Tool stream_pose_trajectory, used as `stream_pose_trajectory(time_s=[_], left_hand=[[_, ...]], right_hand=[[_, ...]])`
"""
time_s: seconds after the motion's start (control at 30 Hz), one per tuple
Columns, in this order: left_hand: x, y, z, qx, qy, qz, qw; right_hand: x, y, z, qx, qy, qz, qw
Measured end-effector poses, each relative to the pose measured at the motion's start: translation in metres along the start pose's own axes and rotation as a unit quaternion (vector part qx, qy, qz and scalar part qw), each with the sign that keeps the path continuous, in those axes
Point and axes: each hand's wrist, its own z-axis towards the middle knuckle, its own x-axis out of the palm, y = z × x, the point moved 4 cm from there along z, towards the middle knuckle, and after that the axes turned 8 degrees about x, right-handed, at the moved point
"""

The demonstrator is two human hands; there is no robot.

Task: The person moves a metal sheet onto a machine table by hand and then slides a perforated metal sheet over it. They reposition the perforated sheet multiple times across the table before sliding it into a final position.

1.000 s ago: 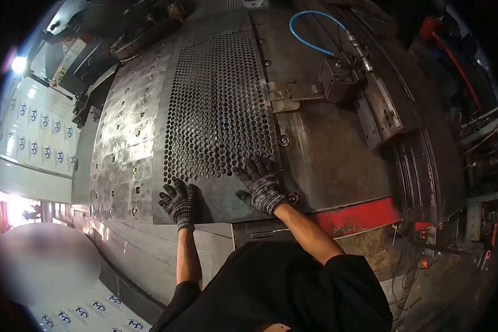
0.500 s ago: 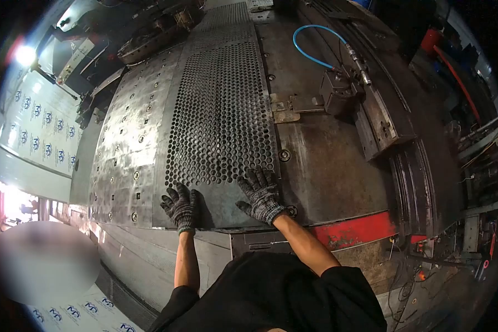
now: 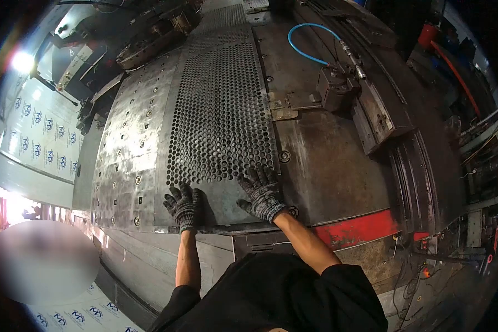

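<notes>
A long perforated metal sheet (image 3: pixel 218 119) lies flat on a machine bed, its round holes stopping short of a plain strip at the near end. My left hand (image 3: pixel 183 208), in a grey knitted work glove, rests on the near left corner of that strip with fingers spread. Lying on the right side of the near end is my right hand (image 3: pixel 261 193), gloved the same way, its fingertips over the first rows of holes. Both palms face down, and neither hand grasps anything.
A metal clamp (image 3: pixel 285 106) reaches the sheet's right edge from a block (image 3: pixel 335 88) with a blue hose (image 3: pixel 293 39). Left is a shiny bolted plate (image 3: pixel 128 138). A red painted edge (image 3: pixel 357 229) runs along the front right. White printed panels (image 3: pixel 44 130) stand at left.
The view has shifted very slightly. Both hands stay spread on the near end of the sheet, with almost no movement against it.
</notes>
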Motion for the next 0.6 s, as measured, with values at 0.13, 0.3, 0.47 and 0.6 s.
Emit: stream_pose_trajectory(time_s=[0.13,0.3,0.47,0.6], left_hand=[[0.003,-0.001,0.002,0.004,-0.012,-0.023,1.0],[0.001,-0.001,0.006,0.007,-0.002,-0.016,1.0],[-0.004,-0.008,0.007,0.02,-0.034,-0.016,0.999],[0.021,-0.007,0.017,0.065,-0.082,-0.026,0.994]], right_hand=[[-0.003,0.001,-0.003,0.012,0.001,0.017,1.0],[0.009,-0.001,0.0,-0.01,-0.043,0.018,0.999],[-0.003,0.0,0.001,-0.021,-0.086,0.004,0.996],[-0.016,0.003,0.009,-0.026,-0.046,-0.011,0.999]])
